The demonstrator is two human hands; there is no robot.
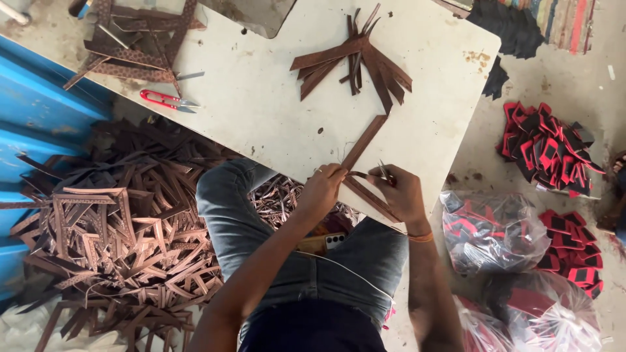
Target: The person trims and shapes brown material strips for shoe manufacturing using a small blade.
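Left hand (321, 189) pinches the brown strap (362, 145) at the bench (261, 111) edge; right hand (401, 192), closed on a small cutter (385, 171), should trim close and steadily.

1. A white, scuffed board surface (261, 111) with rounded corners fills the middle, stained brown toward 1 o'clock.
2. The floor is bare grey concrete (561, 85), dusty and marked, visible at 2 to 3 o'clock.
3. A bright blue corrugated metal panel (32, 124) runs along 9 o'clock.
4. A dark heap of black fabric (515, 29) lies at 1 o'clock, beside a striped multicoloured cloth (567, 19) at the top edge.
5. White sacking (19, 329) shows at 8 o'clock.
6. Even daylight falls over everything, with only soft shadows.
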